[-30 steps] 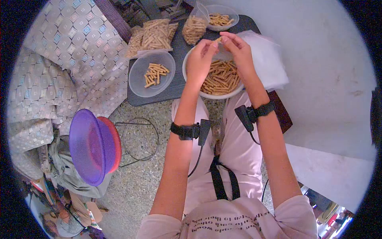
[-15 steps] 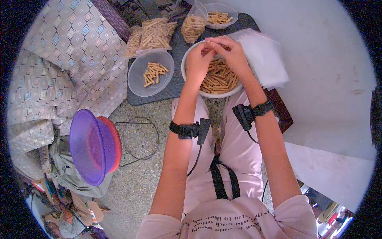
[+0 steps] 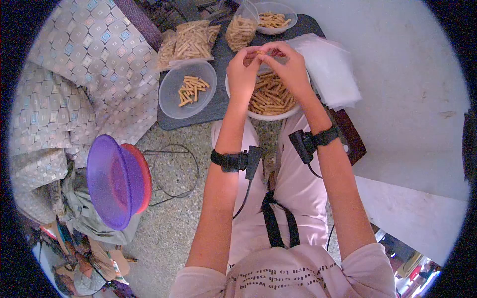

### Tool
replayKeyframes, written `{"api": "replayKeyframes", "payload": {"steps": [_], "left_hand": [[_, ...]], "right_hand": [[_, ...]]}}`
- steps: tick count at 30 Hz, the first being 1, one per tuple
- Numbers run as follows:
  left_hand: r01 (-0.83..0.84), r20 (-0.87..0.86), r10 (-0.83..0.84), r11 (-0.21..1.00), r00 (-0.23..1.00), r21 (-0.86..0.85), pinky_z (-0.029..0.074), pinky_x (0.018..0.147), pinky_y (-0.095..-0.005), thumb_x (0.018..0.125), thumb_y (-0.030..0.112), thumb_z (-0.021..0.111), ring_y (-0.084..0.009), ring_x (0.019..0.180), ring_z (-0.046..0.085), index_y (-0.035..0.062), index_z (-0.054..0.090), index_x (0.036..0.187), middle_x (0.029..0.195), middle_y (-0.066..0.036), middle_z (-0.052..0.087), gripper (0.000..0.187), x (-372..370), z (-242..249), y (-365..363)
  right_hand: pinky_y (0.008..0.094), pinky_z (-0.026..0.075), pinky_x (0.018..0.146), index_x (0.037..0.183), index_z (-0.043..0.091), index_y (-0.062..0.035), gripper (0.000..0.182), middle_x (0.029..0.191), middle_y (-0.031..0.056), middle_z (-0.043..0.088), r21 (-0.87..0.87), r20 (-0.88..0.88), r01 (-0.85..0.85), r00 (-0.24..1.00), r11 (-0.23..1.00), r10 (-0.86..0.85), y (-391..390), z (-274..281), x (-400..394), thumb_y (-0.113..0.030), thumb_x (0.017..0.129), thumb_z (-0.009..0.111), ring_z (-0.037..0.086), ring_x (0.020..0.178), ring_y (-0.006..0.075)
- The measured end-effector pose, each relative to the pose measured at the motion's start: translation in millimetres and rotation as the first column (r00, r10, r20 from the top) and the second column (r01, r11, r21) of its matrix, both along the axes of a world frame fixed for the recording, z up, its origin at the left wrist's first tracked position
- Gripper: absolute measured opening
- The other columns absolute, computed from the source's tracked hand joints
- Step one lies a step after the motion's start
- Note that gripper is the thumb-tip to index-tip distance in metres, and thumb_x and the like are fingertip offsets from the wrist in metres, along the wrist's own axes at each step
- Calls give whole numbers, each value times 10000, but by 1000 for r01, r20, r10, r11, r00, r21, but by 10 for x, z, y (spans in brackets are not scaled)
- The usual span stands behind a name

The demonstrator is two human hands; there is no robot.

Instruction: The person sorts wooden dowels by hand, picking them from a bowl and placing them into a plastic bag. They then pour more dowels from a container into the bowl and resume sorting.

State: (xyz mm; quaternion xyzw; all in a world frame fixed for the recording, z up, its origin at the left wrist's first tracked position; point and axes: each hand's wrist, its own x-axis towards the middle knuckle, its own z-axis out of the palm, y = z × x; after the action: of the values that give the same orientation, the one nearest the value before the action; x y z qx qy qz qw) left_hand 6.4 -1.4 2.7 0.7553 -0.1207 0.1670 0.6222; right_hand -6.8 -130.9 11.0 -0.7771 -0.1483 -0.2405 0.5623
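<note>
My left hand point(image 3: 242, 75) and my right hand point(image 3: 289, 70) meet above the far part of a white bowl point(image 3: 271, 117). Their fingertips are pinched together around a small tan bit of snack stick point(image 3: 260, 52), mostly covered by the fingers. Brown snack sticks point(image 3: 273, 97) fill the bowl below. To the left stands a clear plastic bowl point(image 3: 166, 102) holding a small heap of paler sticks point(image 3: 192, 90). Just beyond my hands, an open plastic bag point(image 3: 241, 32) contains more sticks.
Filled bags point(image 3: 193, 40) lie at the table's back left, and another clear bowl point(image 3: 293, 22) of sticks stands at the back. Flat plastic bags point(image 3: 330, 74) overhang the right edge of the dark table point(image 3: 208, 116). A purple basin point(image 3: 107, 184) stands on its side, lower left.
My fingertips stay together over the white bowl, while both hands shift slightly and the fingers rearrange around the small piece. The bowls and bags keep their places.
</note>
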Motion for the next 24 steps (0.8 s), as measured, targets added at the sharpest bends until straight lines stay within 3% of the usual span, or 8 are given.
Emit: {"api": "replayKeyframes", "payload": {"steps": [2,7,11,14,19,22,24], "left_hand": [[31,12,-30,998,999,-57,487,736,-262,802,73,640,-139,797,637,2,640,944,855,-83,673,159,31,-33,8],[199,-10,-211,938,978,-284,477,757,-253,828,88,635,-125,826,610,6,632,986,893,-70,651,179,74,-89,4],[174,-38,-193,940,980,-294,473,768,-248,835,96,636,-117,828,597,1,627,1003,899,-63,643,193,94,-77,28],[176,-37,-195,940,980,-294,469,779,-244,830,99,643,-112,835,592,1,631,1000,896,-58,643,197,42,-13,7],[195,-18,-213,925,977,-325,468,753,-244,839,109,633,-111,810,584,11,642,997,899,-51,635,186,42,-9,0],[-155,263,144,988,954,20,448,710,-231,861,118,606,-99,764,550,15,632,963,867,-35,613,148,57,-8,56],[-200,102,231,948,968,-250,427,681,-230,876,136,591,-95,745,516,20,601,975,849,-25,582,153,56,-11,98]], "right_hand": [[314,478,762,925,643,-54,191,894,79,659,96,-40,11,999,995,-7,5,-51,24,-212,817,649,617,823,199],[316,481,758,948,632,-45,209,872,94,662,71,-135,88,988,994,-78,-24,-121,53,-223,838,621,625,801,213],[334,476,781,965,626,-37,218,905,112,660,25,-165,-16,986,1000,20,-36,-234,108,-224,868,568,629,837,246],[284,463,792,1041,581,1,230,942,86,650,-159,-88,-51,995,986,37,-65,-277,147,-172,893,548,612,862,168],[293,458,789,1084,568,-17,248,970,100,642,-156,-119,-86,991,984,68,-53,-218,125,-169,889,549,605,895,175],[292,463,787,1104,563,-34,260,967,109,641,-144,-165,-80,985,986,56,-32,-231,135,-155,873,566,608,894,180],[301,462,802,1114,563,-50,291,984,115,637,-225,-183,-71,983,972,29,-28,-312,157,-169,851,590,604,914,199]]}}
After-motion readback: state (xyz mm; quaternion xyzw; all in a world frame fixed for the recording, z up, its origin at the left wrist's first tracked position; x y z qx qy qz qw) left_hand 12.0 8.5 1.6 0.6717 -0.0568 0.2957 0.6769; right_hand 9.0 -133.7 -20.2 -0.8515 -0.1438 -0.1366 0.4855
